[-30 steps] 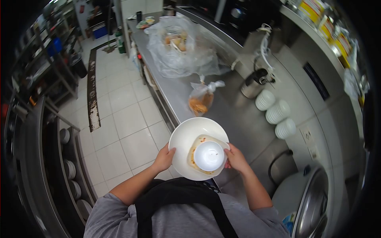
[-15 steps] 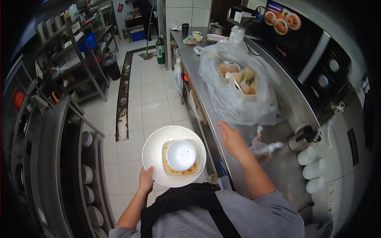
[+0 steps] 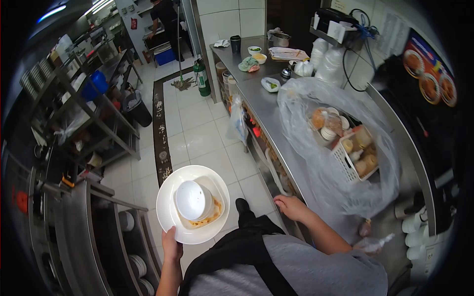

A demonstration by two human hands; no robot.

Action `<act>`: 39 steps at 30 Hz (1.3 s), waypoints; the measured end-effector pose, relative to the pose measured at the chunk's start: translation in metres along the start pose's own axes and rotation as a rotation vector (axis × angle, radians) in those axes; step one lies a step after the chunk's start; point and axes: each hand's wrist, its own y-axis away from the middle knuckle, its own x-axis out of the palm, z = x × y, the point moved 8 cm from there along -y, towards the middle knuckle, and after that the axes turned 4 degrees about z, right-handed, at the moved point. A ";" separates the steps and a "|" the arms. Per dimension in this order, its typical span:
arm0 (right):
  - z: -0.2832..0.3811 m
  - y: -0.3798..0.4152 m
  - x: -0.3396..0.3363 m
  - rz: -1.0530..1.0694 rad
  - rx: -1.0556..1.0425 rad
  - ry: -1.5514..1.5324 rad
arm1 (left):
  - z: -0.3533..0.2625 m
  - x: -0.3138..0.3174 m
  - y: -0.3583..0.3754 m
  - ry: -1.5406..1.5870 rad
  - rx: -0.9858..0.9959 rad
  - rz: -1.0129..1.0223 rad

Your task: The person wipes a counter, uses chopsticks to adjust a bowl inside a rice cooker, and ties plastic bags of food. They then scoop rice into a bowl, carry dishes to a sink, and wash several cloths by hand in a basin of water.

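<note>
My left hand (image 3: 171, 245) grips the near rim of a large white plate (image 3: 168, 197), held out over the floor with the thumb on top. A smaller squarish dish (image 3: 217, 195) with orange-brown food remains sits on the plate. On that dish stands a white bowl (image 3: 191, 201), leaning a little to the left. My right hand (image 3: 292, 207) hangs beside the edge of the steel counter (image 3: 271, 106), fingers curled in together and nothing seen in them.
A large clear plastic bag (image 3: 316, 163) around a white basket (image 3: 348, 160) of jars lies on the counter. Steel shelving (image 3: 94, 217) with stacked plates runs along the left. Ahead are a dark bin (image 3: 138, 108), a green cylinder (image 3: 201, 79), a mop (image 3: 182, 83) and another person (image 3: 165, 12).
I have moved forward along the aisle, and the bagged basket appears nearer. The plate stack has shifted left in view. My right hand has come down to the counter's edge, its fingers curling.
</note>
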 end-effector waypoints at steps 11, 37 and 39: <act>0.176 -0.392 -0.030 0.422 -0.143 -0.459 | -0.101 0.034 -0.252 0.057 0.099 -0.161; 0.070 -0.893 -0.320 -1.117 0.184 0.551 | -0.404 -0.014 -0.945 0.062 0.242 -0.266; 0.093 -0.954 -0.307 -1.069 0.131 0.447 | -0.429 -0.030 -0.984 0.035 0.291 -0.311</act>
